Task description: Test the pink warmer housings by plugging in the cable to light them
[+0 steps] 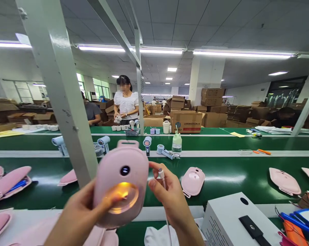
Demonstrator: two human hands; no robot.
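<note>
My left hand (85, 208) grips a pink rounded device (110, 171) and holds it up in front of me. Its small dark round display shows a lit mark. Below that, a ring glows orange under my left thumb. In my right hand (173, 191) is a white charging cable (161, 174), its plug pointing upward beside the device and apart from it. The right index fingertip reaches the device's right edge. On the green belt to the right lies a similar pink shell (193, 181).
Pink parts (11, 182) with blue pieces inside lie at left. A white box (238, 222) stands at lower right, beside blue and orange packs (296, 229). Light-blue handheld fans (147, 145) and a bottle (177, 142) stand farther back. A metal post (64, 95) rises at left; a co-worker (126, 104) stands beyond.
</note>
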